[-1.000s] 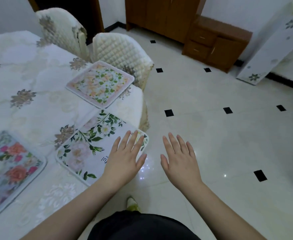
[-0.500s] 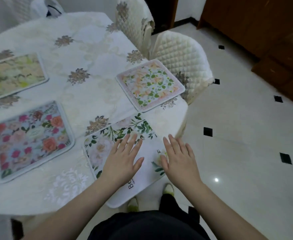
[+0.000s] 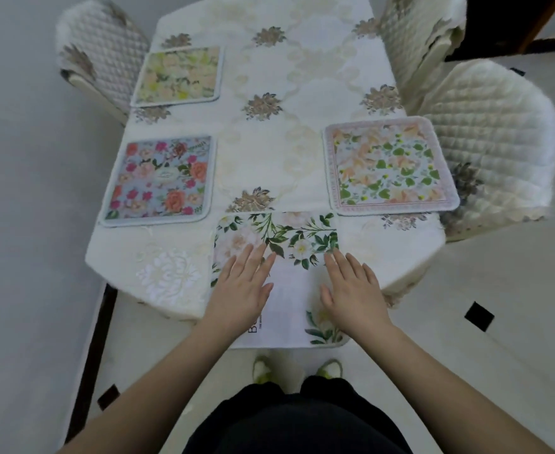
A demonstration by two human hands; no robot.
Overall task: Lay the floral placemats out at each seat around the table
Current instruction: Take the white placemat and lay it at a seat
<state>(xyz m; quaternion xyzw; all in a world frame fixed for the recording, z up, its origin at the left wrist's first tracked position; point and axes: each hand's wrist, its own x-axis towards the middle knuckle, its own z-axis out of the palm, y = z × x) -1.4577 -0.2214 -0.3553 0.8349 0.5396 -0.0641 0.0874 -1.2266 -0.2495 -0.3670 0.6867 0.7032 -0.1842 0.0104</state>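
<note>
There is no closed grip here: the left hand [image 3: 241,286] and the right hand [image 3: 354,291] are both lying flat, fingers spread wide, palms pressing down on the white placemat [image 3: 289,257] with green leaves and pale blooms. That placemat is sitting directly under the palms, its near end hanging past the table [image 3: 289,152] edge toward the person's shoes [image 3: 297,368]. Out past the left fingertips, the blue placemat [image 3: 160,180] with red roses is lying just beside it; beyond the right fingertips the peach-and-green placemat [image 3: 389,165] is resting in front of a quilted chair [image 3: 489,136]. Farther off to the left, the yellow placemat [image 3: 179,75] is facing another chair [image 3: 101,50]. The step in hand appears to be settling this mat at the near seat. Next, it probably needs sliding forward, away from the palms, until it is lying fully on the cloth, then smoothing.
</note>
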